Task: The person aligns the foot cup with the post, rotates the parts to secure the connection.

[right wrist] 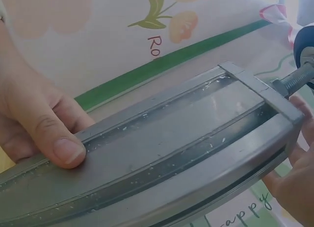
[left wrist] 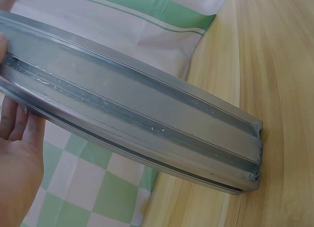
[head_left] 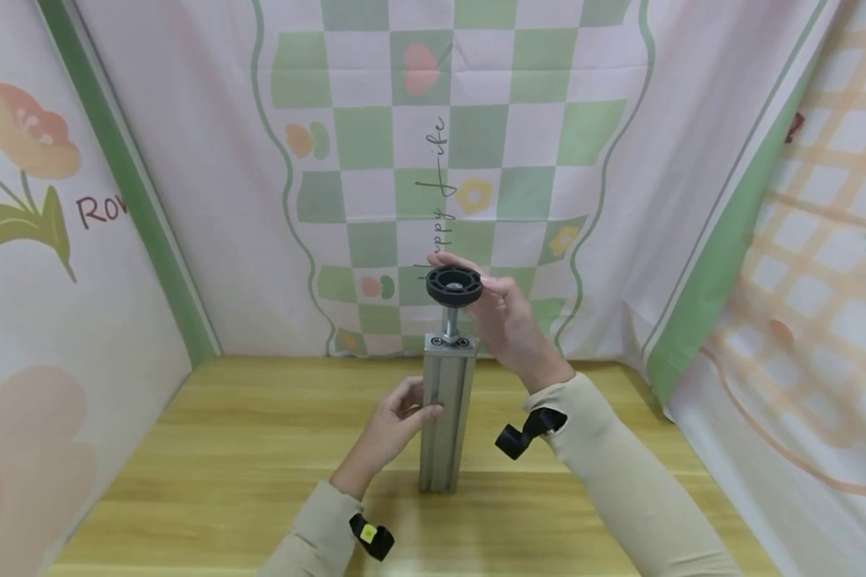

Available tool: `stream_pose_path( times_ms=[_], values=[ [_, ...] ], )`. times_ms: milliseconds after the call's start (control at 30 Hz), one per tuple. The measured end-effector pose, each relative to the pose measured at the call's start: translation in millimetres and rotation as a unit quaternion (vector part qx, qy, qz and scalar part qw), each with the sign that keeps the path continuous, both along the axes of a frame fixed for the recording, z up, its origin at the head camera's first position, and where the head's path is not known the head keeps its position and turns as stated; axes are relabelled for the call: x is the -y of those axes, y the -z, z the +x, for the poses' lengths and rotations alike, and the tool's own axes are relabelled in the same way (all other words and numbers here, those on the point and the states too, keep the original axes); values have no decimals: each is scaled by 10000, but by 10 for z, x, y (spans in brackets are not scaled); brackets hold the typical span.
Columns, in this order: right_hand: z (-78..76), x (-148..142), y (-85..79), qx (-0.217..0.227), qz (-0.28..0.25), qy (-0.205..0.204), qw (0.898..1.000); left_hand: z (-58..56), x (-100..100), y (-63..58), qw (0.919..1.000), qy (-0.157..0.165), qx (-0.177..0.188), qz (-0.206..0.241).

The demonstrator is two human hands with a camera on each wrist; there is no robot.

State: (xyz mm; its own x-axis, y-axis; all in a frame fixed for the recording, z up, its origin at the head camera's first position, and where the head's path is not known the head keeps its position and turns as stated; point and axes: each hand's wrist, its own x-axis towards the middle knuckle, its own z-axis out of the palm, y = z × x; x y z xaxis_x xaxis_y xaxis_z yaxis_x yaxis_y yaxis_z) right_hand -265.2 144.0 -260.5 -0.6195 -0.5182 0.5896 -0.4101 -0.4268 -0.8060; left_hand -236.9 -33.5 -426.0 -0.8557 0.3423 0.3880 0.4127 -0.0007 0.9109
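Observation:
An aluminium extrusion (head_left: 445, 437) stands upright on the wooden table (head_left: 260, 425). Small pale shavings lie along the grooves of this extrusion (right wrist: 162, 153) in the right wrist view. From its capped top end rises a threaded bolt (head_left: 450, 322) bearing a round black levelling foot (head_left: 453, 286). My left hand (head_left: 388, 429) grips the extrusion at mid-height, with the thumb (right wrist: 66, 151) on the near face. Up at the levelling foot, my right hand (head_left: 512, 328) holds the rim, thumb on the right side and fingers behind. The foot partly hides those fingers.
A printed cloth (head_left: 433, 144) with a green check pattern hangs behind the table. More printed cloth hangs at the left (head_left: 50, 320) and right (head_left: 801, 320). Black camera mounts sit on the left wrist (head_left: 371, 537) and right wrist (head_left: 530, 433).

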Motion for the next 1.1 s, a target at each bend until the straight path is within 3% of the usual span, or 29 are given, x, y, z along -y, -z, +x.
stream_pose_path(
  times_ms=[333,633,933,1100],
  values=[
    [17,53,12,120,-145,305,9994,16,2,-25,9999,-18,152,-30],
    [95,59,51,-166,-116,974,9950,175,19,-256,9999,108,114,-57],
    [156,76,82,-543,-176,1780,9824,175,26,-249,9997,161,157,-24],
    [182,102,79,-429,-304,1862,9811,168,24,-234,9997,195,135,-11]
  ],
)
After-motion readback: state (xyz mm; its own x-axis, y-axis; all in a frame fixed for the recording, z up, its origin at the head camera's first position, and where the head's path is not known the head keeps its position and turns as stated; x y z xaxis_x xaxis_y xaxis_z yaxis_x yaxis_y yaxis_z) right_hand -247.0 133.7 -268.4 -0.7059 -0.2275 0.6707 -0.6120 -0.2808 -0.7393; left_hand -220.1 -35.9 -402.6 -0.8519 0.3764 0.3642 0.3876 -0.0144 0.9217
